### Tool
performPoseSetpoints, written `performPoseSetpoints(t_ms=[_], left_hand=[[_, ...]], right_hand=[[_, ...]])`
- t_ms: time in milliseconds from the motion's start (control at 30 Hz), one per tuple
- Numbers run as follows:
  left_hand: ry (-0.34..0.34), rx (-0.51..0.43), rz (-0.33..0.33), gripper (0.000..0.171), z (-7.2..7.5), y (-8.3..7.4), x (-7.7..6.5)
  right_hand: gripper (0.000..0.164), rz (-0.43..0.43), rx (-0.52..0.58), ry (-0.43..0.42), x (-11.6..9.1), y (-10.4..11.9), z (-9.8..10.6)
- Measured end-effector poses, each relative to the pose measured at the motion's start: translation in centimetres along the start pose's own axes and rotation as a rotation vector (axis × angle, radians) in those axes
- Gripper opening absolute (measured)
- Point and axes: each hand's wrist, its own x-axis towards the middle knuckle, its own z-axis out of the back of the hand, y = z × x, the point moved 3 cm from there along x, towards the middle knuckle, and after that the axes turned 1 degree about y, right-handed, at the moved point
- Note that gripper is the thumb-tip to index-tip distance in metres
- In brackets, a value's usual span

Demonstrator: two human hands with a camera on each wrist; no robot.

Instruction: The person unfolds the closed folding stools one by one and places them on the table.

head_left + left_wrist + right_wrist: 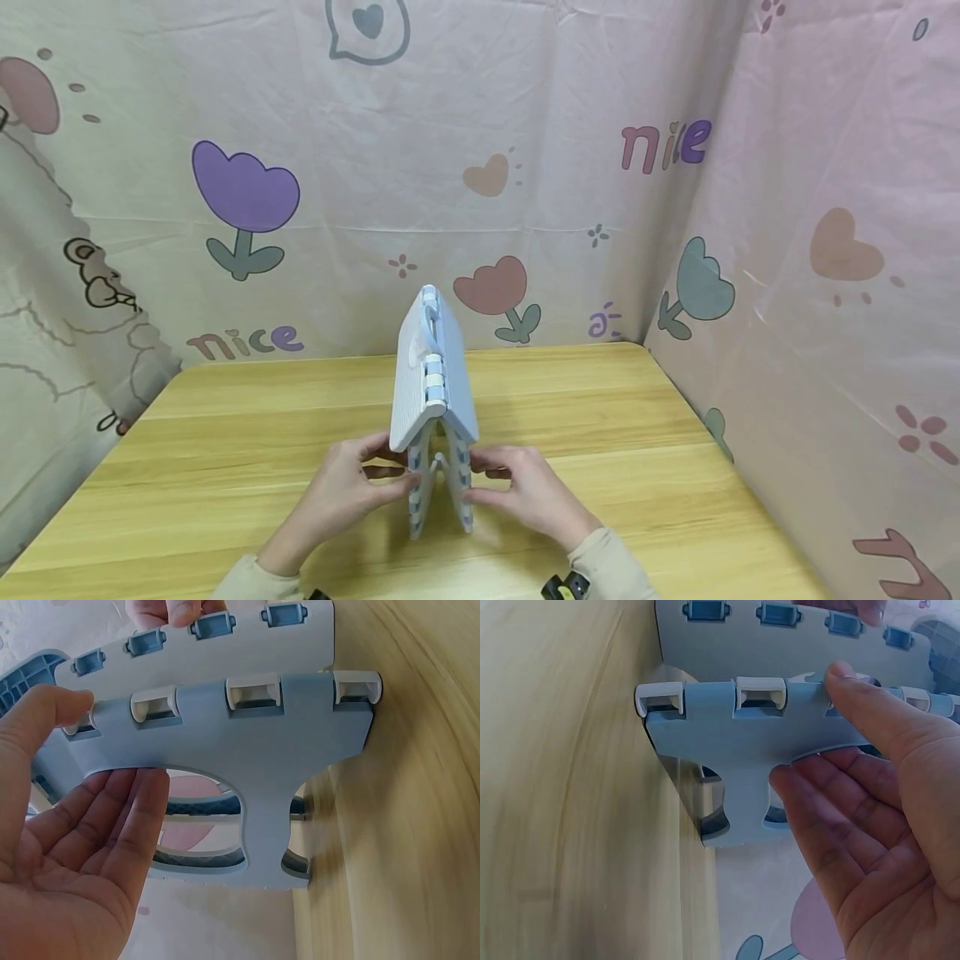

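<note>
A light blue and white plastic folding step stool (408, 387) stands partly folded at the table's middle, its top panels sloping like a roof. A blue handle (430, 327) lies along its ridge. My left hand (348, 483) grips the left leg panel (270, 742), with the thumb at the hinged edge and the fingers at the cut-out. On the opposite side, my right hand (528, 492) holds the right leg panel (742, 750) the same way. Both leg panels hang close together in a narrow V, white hinge knuckles along their near edges.
The wooden table (585, 400) stretches to both sides of the stool. Behind it hangs a printed cloth (420, 167) with flowers and hearts, and another cloth side (810, 350) borders the right edge.
</note>
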Motion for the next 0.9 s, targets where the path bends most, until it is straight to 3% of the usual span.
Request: performPoseSetpoints(t_ms=[267,900], left_hand=[[0.002,0.008,-0.017,0.042,0.2,0.1,0.0],[-0.005,0.008,-0.04,0.046,0.8,0.6,-0.1]], right_hand=[[0.059,-0.028,-0.033,0.01,-0.4,-0.2,0.7],[0.06,-0.031,-0.033,-0.004,-1.1,-1.6,2.0]])
